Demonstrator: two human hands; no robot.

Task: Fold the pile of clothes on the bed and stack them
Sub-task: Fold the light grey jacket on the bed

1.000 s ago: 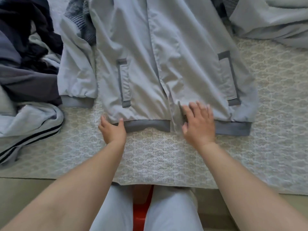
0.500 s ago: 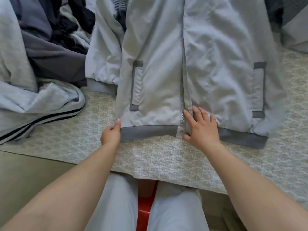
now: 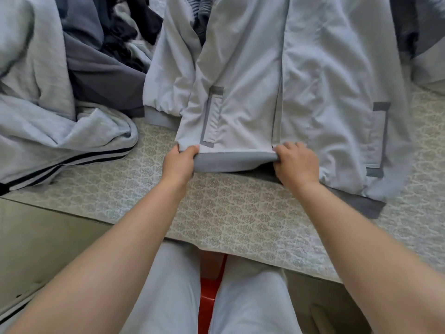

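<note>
A light grey zip jacket (image 3: 313, 75) with dark grey pocket trims lies front up on the patterned bedcover (image 3: 228, 213). My left hand (image 3: 179, 163) grips the left corner of its darker hem band (image 3: 233, 161). My right hand (image 3: 295, 162) grips the same band at the zip. Between them the left half of the hem is lifted off the bed, while the right half still lies flat. The jacket's left sleeve (image 3: 168, 75) lies folded beside the body.
A pile of unfolded clothes (image 3: 72, 68) fills the left: a pale grey garment with black stripes (image 3: 60, 145) and dark grey and black pieces. More grey fabric (image 3: 431, 68) lies at the far right. The bed's near edge runs across below my forearms, above my knees.
Both hands went from resting at the hem to gripping it. The left half of the hem band has been lifted off the bedcover.
</note>
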